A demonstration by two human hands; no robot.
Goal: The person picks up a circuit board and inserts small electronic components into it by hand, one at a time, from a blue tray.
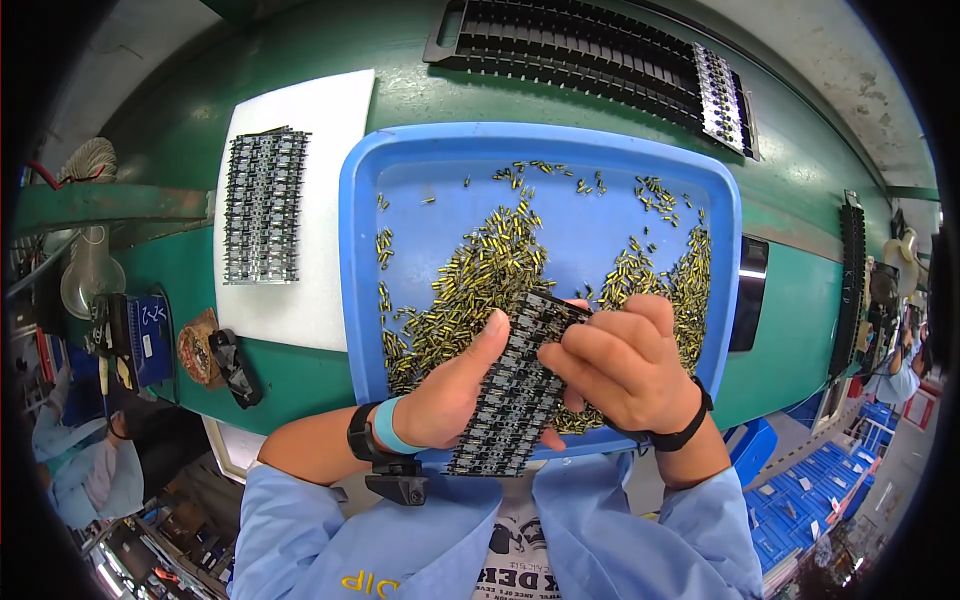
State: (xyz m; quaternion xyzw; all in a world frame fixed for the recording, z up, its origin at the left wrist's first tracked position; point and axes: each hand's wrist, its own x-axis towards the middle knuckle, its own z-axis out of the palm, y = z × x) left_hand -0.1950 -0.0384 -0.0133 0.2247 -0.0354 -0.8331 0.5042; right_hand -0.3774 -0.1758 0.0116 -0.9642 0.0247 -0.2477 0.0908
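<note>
My left hand (447, 392) grips a dark circuit board panel (512, 395) along its left side, thumb on the edge, and holds it tilted over the near part of a blue plastic tray (362, 335). Rows of small parts cover the panel. At its upper right, my right hand (630, 368) has its fingers curled and pressed together over the board. Whatever those fingertips hold is hidden. Heaped in the tray are many small yellow-and-black cylindrical capacitors (490, 262), thickest at the left middle and along the right side.
Left of the tray, another board panel (265, 205) lies on a white foam sheet (330, 130). A black slotted rack (590, 55) with a board in its right end stands at the back. A black tool-like object (235, 368) and roll of tape (200, 350) lie at the left.
</note>
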